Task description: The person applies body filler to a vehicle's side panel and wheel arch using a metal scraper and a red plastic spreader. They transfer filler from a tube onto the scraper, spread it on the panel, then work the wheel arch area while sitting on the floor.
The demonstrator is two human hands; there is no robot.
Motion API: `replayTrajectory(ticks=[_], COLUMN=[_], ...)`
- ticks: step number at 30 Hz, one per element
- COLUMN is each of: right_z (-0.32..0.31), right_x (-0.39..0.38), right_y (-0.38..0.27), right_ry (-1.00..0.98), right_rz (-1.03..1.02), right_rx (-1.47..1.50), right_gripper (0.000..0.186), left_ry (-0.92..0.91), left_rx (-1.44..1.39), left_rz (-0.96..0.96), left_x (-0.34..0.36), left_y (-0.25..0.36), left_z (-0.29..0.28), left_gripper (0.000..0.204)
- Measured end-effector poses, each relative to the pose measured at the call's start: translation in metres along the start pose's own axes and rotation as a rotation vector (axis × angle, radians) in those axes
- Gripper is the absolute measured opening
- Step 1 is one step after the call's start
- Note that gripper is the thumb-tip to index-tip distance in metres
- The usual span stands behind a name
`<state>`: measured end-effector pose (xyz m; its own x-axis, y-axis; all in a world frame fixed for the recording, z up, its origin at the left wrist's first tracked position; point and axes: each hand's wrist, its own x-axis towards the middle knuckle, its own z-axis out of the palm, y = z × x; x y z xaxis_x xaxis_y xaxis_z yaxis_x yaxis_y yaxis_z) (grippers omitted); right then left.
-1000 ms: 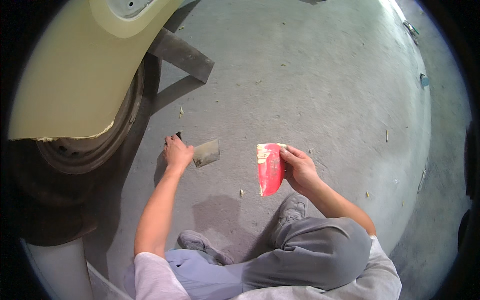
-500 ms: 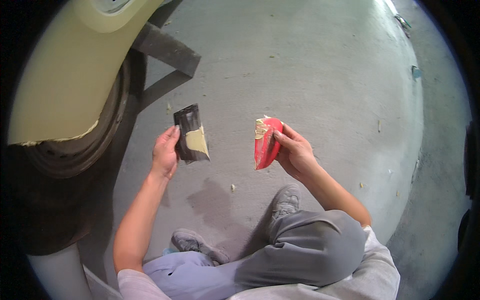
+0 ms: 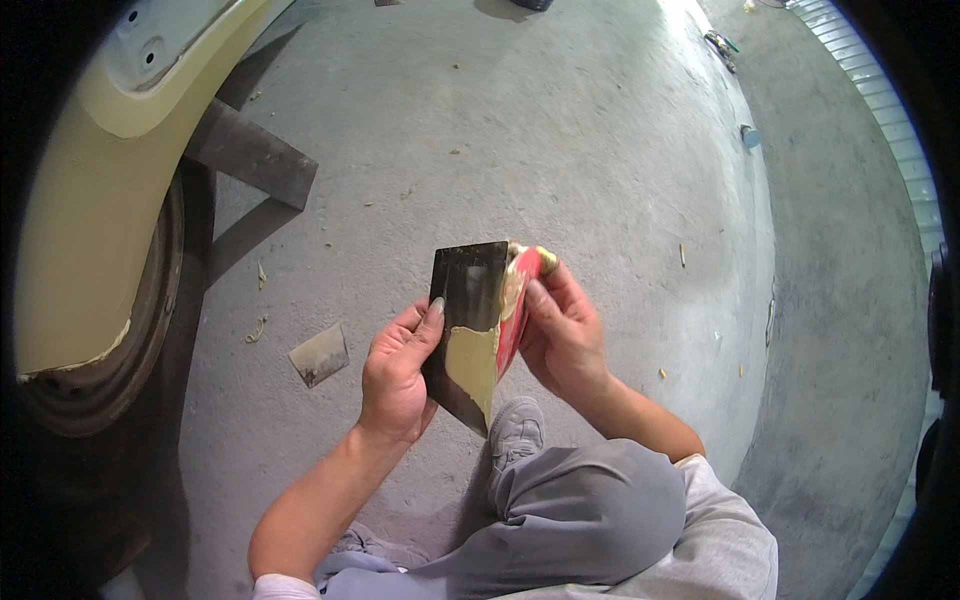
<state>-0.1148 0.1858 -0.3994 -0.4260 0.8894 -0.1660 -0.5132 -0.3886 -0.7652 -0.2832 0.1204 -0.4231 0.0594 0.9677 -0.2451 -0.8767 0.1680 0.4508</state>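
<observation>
My left hand (image 3: 395,375) is closed on a dark, flat putty board (image 3: 475,275), thumb on its face and fingers behind. A patch of pale yellow body filler (image 3: 472,362) lies on the board's lower right part. In my right hand (image 3: 570,335) is a red, rounded putty spreader (image 3: 528,268), pinched between thumb and fingers. Its straight edge, smeared with filler, meets the right edge of the board. Some yellow filler also shows at the spreader's top, by my fingers. The spreader's far side is hidden.
A yellowish-coated car body panel (image 3: 95,230) and a wheel (image 3: 150,330) stand at the left, with a dark beam (image 3: 255,155) jutting out. A small flat sheet (image 3: 320,355) and filler scraps lie on the concrete floor (image 3: 560,130). My shoe (image 3: 517,440) is below the board.
Board and spreader, apart before, have come together; the board moved right and now looks larger. The view has shifted, bringing the flat sheet on the floor into sight.
</observation>
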Motion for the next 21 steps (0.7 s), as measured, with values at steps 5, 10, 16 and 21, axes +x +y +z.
replayTrajectory(ticks=[5,10,16,21], right_z=[-0.005,-0.014,0.006,0.001], right_x=[-0.027,-0.004,-0.006,-0.021], right_y=[0.012,-0.019,-0.008,-0.002], right_ry=[-0.057,-0.119,-0.158,-0.329], right_rz=[0.17,-0.002,-0.002,0.113], right_rx=[-0.439,-0.103,0.016,0.094], right_gripper=[0.034,0.043,0.049,0.052], left_ry=[0.054,-0.003,-0.025,-0.028], left_rx=[0.044,0.031,-0.041,0.038], left_rz=[0.052,-0.015,-0.004,0.069], left_x=[-0.002,-0.006,-0.008,-0.005], left_y=[0.01,0.003,-0.003,0.012], left_z=[-0.008,-0.007,0.014,0.012], left_gripper=[0.026,0.027,0.032,0.032])
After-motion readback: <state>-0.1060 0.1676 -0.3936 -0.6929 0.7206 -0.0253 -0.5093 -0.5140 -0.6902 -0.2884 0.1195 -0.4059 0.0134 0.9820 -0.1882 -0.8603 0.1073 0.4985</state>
